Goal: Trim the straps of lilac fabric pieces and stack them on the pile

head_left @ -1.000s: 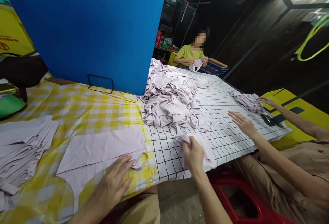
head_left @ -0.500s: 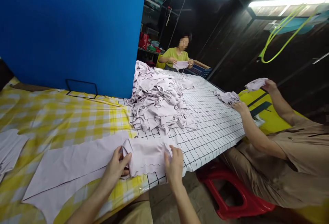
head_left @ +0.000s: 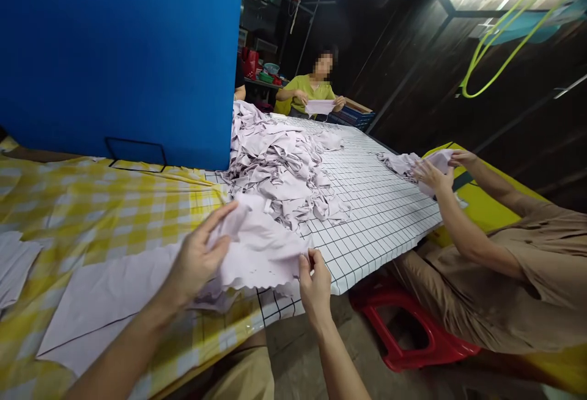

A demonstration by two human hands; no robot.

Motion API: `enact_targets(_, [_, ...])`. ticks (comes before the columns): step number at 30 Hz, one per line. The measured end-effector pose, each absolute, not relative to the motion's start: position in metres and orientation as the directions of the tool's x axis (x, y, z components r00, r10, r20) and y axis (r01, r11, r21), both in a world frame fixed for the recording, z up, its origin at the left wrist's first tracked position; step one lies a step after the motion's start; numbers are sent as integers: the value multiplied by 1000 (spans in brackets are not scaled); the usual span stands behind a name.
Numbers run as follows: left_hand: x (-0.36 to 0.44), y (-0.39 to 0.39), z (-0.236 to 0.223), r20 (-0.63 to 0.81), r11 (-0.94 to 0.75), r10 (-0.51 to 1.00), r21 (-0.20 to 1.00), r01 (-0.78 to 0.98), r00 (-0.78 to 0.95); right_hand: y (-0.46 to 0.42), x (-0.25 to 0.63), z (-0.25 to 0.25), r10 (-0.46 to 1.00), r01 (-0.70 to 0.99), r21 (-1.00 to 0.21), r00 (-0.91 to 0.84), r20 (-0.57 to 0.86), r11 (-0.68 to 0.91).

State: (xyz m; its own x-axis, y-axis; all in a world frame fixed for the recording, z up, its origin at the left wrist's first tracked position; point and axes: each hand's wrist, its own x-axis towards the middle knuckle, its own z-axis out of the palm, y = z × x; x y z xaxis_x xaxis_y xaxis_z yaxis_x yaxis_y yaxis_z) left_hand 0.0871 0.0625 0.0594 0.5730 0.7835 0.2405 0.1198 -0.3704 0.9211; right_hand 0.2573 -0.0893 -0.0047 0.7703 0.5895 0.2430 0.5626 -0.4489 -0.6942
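Note:
A pale lilac fabric piece with a wavy lower edge is stretched between my two hands, lifted off the table. My left hand grips its left side, thumb against the cloth. At the lower right corner, my right hand pinches the cloth between thumb and fingers. Beneath my left arm lies a longer flat lilac fabric panel on the yellow checked cloth. Just beyond the held piece rises a heap of crumpled lilac fabric pieces.
A blue board stands upright on a black wire foot at the left. At right, a co-worker in brown handles lilac cloth above a red stool. Another person in yellow-green sits at the far end of the grid-patterned tablecloth.
Both my hands have raised the fabric piece from the table, the left one higher and forward. The co-worker at right has brought both hands together on the cloth. The view has shifted slightly.

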Motion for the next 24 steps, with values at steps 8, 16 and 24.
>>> enact_targets(8, [-23, 88, -5, 128, -385, 884, 743, 547, 449, -79, 200, -23, 867, 268, -911, 473, -159, -313])
enact_targets(16, [-40, 75, -27, 208, -337, 937, 316, 887, 281, -92, 193, -23, 823, 52, -903, 436, -363, -426])
enact_targets(24, [-27, 66, -24, 12, -335, 942, 82, 939, 335, -73, 189, -25, 714, -332, -858, 479, -511, -391])
